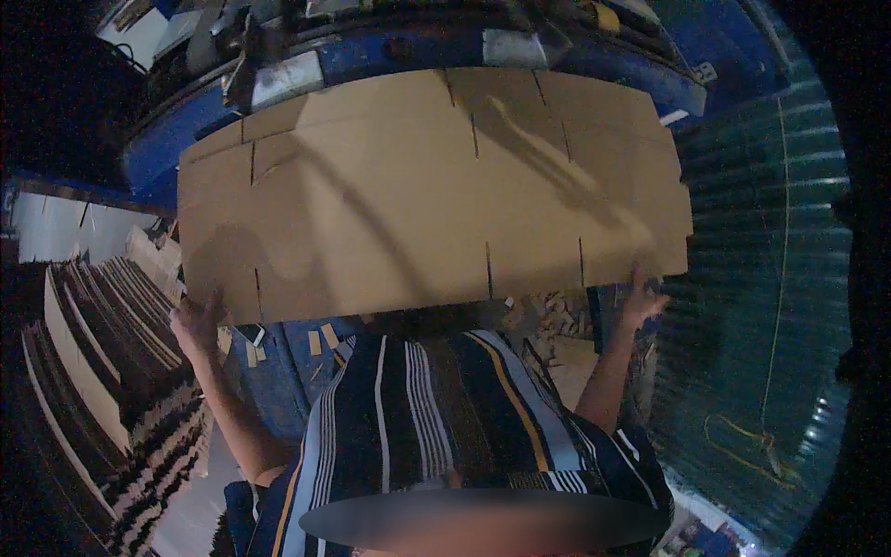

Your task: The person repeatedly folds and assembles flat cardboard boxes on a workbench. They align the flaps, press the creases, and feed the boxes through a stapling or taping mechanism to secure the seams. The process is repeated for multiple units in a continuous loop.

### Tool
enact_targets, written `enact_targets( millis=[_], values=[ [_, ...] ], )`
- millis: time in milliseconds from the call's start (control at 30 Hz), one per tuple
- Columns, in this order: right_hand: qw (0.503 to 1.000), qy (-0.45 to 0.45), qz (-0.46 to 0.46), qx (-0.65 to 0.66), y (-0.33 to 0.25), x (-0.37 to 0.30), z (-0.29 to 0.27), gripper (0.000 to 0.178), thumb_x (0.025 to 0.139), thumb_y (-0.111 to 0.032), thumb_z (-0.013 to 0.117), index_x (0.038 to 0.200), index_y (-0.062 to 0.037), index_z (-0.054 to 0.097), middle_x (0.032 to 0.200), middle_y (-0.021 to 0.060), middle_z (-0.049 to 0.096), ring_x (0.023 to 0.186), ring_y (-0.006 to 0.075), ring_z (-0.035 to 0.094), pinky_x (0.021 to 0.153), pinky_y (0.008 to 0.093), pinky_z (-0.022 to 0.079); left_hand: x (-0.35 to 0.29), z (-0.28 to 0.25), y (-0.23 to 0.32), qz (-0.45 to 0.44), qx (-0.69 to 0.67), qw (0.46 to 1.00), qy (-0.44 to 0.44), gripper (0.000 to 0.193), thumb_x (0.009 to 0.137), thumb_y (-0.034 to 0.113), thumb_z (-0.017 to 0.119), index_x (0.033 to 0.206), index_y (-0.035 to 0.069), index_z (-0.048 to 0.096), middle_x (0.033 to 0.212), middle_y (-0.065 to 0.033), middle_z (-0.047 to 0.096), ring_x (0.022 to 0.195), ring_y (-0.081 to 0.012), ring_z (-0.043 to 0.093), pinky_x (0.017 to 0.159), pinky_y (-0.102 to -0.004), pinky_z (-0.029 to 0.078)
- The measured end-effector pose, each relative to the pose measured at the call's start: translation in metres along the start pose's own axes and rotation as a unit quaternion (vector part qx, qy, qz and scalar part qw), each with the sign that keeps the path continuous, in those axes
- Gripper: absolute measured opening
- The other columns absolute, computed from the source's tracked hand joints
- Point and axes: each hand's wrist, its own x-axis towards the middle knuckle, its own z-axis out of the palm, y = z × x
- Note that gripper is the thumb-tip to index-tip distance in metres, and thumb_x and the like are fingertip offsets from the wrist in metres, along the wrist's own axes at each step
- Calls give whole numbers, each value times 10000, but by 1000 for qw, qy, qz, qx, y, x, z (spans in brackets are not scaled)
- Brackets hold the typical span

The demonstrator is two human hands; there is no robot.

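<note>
A wide, flat sheet of brown cardboard (399, 204) with slots cut into its long edges spans the space ahead of me. My left hand (197, 320) grips its near left corner, the thumb lying on top. At the near right corner my right hand (640, 302) holds the sheet as well, fingers partly hidden beneath it. Shadows fall across the board, and its far edge reaches the blue machine (371, 70).
Tall stacks of cardboard sheets (121, 371) stand at my left. On the right is a green corrugated wall (742, 278) with a hanging yellow cord (766, 436). Cardboard scraps (557, 325) lie below, behind the sheet's near edge.
</note>
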Motion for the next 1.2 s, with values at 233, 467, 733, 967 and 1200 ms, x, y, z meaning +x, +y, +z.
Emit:
enact_targets(
  millis=[233, 467, 733, 967, 1200],
  values=[
    [777, -14, 282, 562, -47, 16, -24, 225, 851, -68, 626, 1059, -3, 574, 1137, 101, 576, 1036, 193, 538, 867, 351, 447, -42, -60, 31, 231, -177, 925, 243, 542, 754, 241, 744, 1198, 18, 527, 1094, -182, 586, 1001, -298, 595, 807, -379, 492],
    [888, -205, -384, 151, -168, 16, -49, 527, 752, 79, 520, 1250, -92, 550, 1283, 134, 510, 1210, 349, 457, 998, 436, 362, -86, 3, 123, 199, -427, 882, 22, 383, 883, 7, 476, 1263, 12, 522, 1326, -161, 496, 1219, -258, 479, 999, -341, 385],
    [845, -186, -464, 190, -235, 124, 42, 565, 707, 91, 530, 1217, -146, 584, 1380, 64, 417, 1289, 323, 358, 1054, 433, 321, 7, -2, 211, 464, -192, 848, 172, 616, 763, -10, 561, 1358, 106, 451, 1427, -122, 396, 1326, -309, 356, 1080, -386, 302],
    [847, -113, -484, 188, -286, 204, 130, 515, 747, 20, 523, 1228, -158, 572, 1283, 94, 518, 1243, 313, 419, 1016, 430, 367, 97, 6, 269, 426, -223, 855, 195, 528, 819, 103, 558, 1339, 139, 475, 1407, -141, 413, 1327, -305, 345, 1083, -389, 295],
    [903, -64, -407, 118, -347, 301, 184, 563, 750, 16, 500, 1285, -158, 518, 1288, 147, 512, 1184, 363, 468, 980, 438, 402, 200, -28, 353, 333, -187, 913, 147, 575, 771, 74, 588, 1324, 87, 430, 1321, -184, 473, 1095, -410, 529, 900, -438, 467]
  ],
)
